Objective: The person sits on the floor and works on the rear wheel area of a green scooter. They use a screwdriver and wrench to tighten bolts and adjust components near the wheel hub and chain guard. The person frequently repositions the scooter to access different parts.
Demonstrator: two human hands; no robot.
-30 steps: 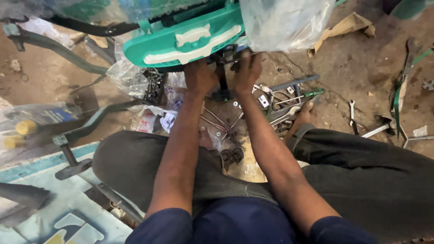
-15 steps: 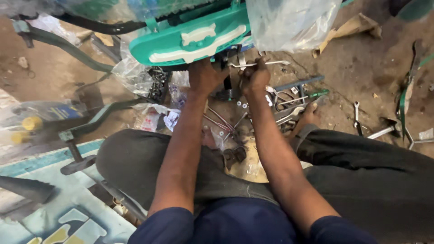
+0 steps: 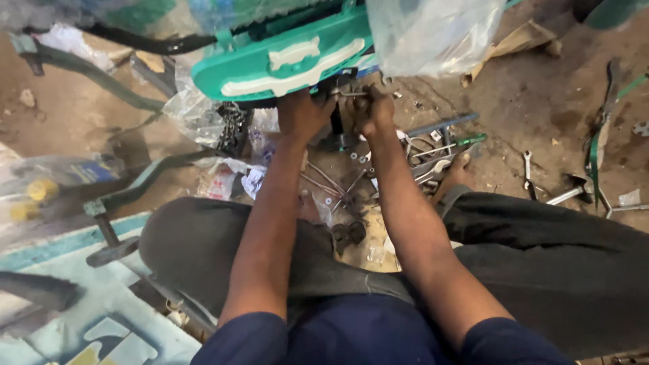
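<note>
My left hand (image 3: 302, 116) and my right hand (image 3: 372, 108) reach forward under a green and white chain guard (image 3: 284, 62) on a bicycle wrapped in clear plastic. Both hands are closed around dark metal parts just below the guard. A thin metal rod or spanner (image 3: 351, 94) runs between them, and my right hand seems to grip it. What my left hand holds is hidden by the guard. The bicycle chain (image 3: 232, 128) hangs to the left of my left hand.
Spanners, a green-handled screwdriver (image 3: 451, 144) and small nuts lie on the dirt floor ahead of my knees. More spanners (image 3: 528, 172) and green frame parts (image 3: 595, 152) lie to the right. A green stand (image 3: 128, 192) and a painted board (image 3: 74, 304) are at left.
My view has shifted slightly. Both hands have moved up closer under the chain guard, and my right hand has turned at the metal part.
</note>
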